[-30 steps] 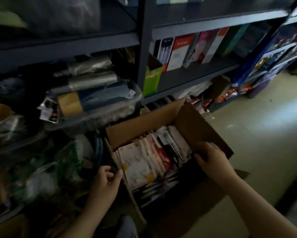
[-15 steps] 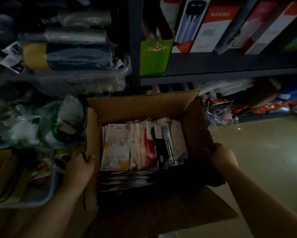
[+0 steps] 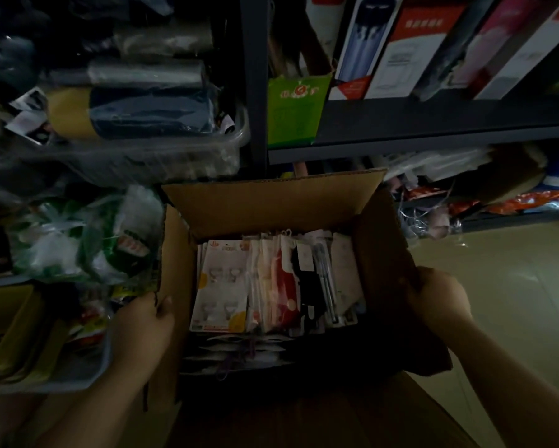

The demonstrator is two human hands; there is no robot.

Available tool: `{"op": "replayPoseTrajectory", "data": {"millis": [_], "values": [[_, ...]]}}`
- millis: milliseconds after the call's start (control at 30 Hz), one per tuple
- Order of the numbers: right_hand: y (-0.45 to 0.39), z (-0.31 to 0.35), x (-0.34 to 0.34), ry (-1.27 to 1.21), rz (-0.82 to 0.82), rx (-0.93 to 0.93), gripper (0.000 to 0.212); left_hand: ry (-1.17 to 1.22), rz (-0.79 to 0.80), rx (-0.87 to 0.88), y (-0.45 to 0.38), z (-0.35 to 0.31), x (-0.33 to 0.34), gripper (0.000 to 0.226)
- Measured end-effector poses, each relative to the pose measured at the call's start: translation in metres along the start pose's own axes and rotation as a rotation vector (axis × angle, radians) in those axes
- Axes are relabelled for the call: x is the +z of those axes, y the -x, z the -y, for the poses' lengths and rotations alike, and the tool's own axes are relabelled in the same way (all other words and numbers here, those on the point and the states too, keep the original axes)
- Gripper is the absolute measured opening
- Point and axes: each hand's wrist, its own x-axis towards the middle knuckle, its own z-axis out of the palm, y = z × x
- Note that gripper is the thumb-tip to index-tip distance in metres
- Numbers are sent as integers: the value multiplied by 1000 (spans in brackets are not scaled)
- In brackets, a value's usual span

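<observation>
An open cardboard box (image 3: 271, 205) stands on the floor in front of me with its flaps up. Several flat carded packets (image 3: 271, 282) stand on edge inside it; the leftmost is a white card of small hooks (image 3: 221, 286). My left hand (image 3: 142, 328) grips the box's left flap from outside, thumb on the edge. On the other side, my right hand (image 3: 439, 302) holds the right flap, fingers curled over it.
Dark metal shelving (image 3: 433, 124) rises behind the box, holding upright product boxes (image 3: 401, 43) and a green carton (image 3: 294, 108). Clear tubs (image 3: 161, 150) of wrapped goods and a grey tray (image 3: 77, 379) crowd the left. Pale floor (image 3: 514, 286) lies to the right.
The view has dropped closer over the box. Both hands moved from the box's near corners to the outer sides of the left and right flaps and took hold.
</observation>
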Motion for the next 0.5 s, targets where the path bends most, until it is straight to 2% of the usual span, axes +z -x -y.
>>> {"op": "replayPoseTrajectory", "data": {"millis": [233, 500], "values": [[57, -37, -21, -17, 26, 121, 23, -131, 116, 33, 17, -20, -26, 42], [120, -133, -36, -142, 73, 342, 22, -46, 305, 217, 35, -88, -23, 18]]}}
